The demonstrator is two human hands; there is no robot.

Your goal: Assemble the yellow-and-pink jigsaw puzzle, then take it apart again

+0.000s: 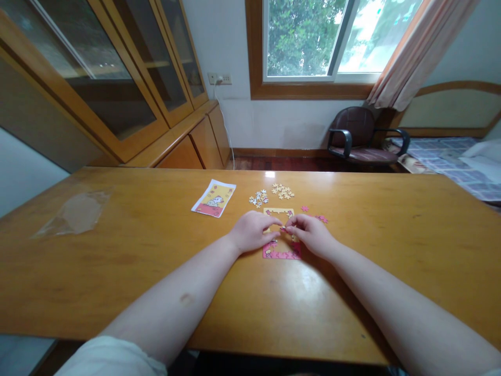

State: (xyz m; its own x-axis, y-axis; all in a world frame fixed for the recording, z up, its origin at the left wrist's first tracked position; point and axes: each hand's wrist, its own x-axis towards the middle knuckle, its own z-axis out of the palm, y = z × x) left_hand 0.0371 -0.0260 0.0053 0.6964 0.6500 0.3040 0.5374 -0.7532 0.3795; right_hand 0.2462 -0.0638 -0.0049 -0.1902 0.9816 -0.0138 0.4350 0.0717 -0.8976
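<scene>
Head view: two bare forearms reach to centre of frame over wooden desk. Left hand and right hand curled, fingertips meeting, both pinching small pink piece. Beneath hands, part-built puzzle, pink bottom edge showing. Just above it, two piles of loose pieces; few pink ones at right. Picture card left of piles. Clear plastic bag at far left.
</scene>
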